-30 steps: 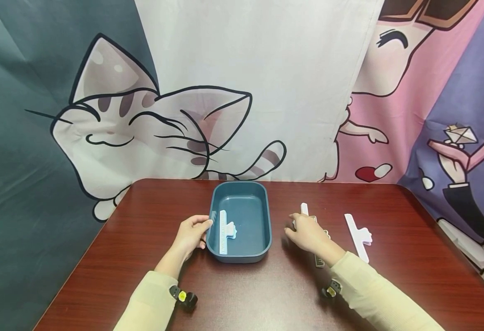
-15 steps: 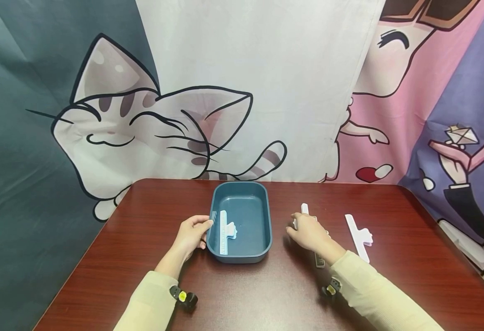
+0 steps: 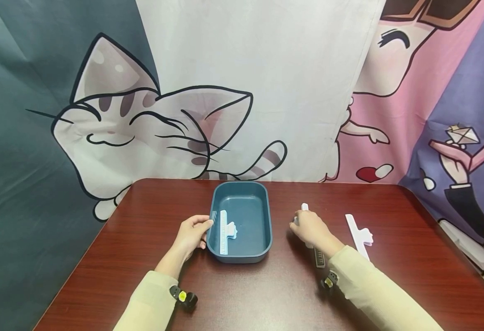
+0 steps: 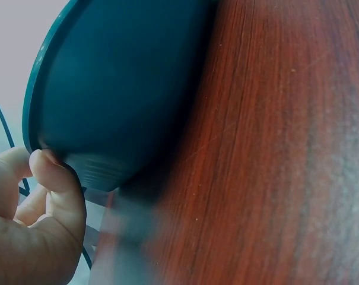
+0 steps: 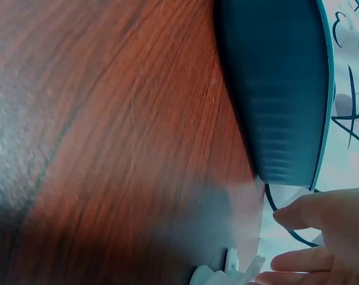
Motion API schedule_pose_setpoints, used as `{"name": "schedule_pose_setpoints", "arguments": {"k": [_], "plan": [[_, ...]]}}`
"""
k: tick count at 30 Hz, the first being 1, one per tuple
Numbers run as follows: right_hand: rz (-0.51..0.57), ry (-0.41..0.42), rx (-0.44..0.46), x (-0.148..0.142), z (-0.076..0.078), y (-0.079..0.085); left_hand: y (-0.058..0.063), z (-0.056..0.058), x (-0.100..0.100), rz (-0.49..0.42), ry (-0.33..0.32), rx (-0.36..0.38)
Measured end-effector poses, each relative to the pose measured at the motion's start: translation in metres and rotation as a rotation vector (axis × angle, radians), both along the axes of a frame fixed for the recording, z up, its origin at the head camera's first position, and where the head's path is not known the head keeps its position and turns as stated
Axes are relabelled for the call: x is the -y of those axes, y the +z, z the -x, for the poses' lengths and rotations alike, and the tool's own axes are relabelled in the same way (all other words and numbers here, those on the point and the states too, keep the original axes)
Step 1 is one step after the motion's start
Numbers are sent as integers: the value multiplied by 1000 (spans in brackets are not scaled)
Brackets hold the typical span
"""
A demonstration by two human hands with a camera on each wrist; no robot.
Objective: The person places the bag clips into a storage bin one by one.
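Note:
On the left side of a blue rectangular tub [image 3: 248, 207], my left hand [image 3: 190, 236] pinches the rim between thumb and fingers. The thumb's tip [image 4: 43, 163] bends over that rim in the left wrist view. A white ruler-edged bag clip [image 3: 223, 234] lies inside the tub. My right hand [image 3: 313, 228] is over another white clip [image 3: 305, 207], covering most of it. In the right wrist view its thumb [image 5: 301, 212] points out straight, apart from the fingers [image 5: 298, 261], whose tips are right at the white clip's handle [image 5: 218, 276].
Below the right hand a dark, light-edged clip [image 3: 319, 258] sticks out. Farther right lies a pale lilac-white clip [image 3: 357, 234], partly behind the right sleeve. The brown wooden table [image 3: 242, 299] ends at a printed cat curtain [image 3: 242, 128].
My right hand has shifted slightly right, turning a little at the wrist over the clips. The left hand and the tub have stayed in place.

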State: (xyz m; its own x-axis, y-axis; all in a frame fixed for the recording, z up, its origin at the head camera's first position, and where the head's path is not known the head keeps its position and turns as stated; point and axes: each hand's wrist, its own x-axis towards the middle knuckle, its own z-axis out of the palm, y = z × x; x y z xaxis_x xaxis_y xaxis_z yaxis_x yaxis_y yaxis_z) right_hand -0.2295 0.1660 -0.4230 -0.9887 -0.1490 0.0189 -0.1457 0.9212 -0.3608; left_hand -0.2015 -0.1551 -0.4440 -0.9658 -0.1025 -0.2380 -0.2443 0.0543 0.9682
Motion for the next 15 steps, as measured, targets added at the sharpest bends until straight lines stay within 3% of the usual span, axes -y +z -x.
{"name": "schedule_pose_setpoints", "arguments": {"k": [7,15], "plan": [[-28,7,-39,-4,7,-6,0,1,0,2,0,-3],[18,-6,-42,-9,14,-9,-2,1,0,6,7,3]]}}
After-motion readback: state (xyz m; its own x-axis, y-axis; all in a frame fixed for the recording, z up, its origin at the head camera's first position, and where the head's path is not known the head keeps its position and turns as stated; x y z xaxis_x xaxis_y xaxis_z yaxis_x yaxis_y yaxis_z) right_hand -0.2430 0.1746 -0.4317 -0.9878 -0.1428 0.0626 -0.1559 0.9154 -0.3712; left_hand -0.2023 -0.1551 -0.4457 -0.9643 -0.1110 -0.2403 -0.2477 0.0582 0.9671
